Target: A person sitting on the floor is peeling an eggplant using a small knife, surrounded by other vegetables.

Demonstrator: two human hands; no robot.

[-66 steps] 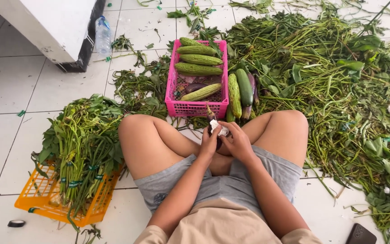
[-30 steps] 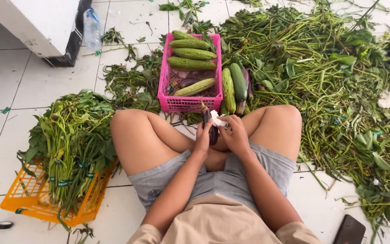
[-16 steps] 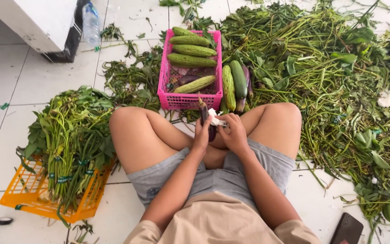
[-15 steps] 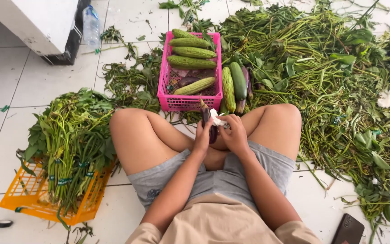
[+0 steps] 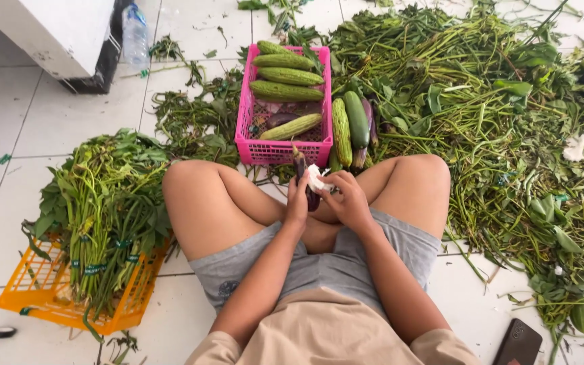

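Both hands meet over the lap: left hand grips a dark eggplant upright, right hand closed around its white cut patch, seemingly mid-trim; beyond, a pink basket by the floor's green heap.
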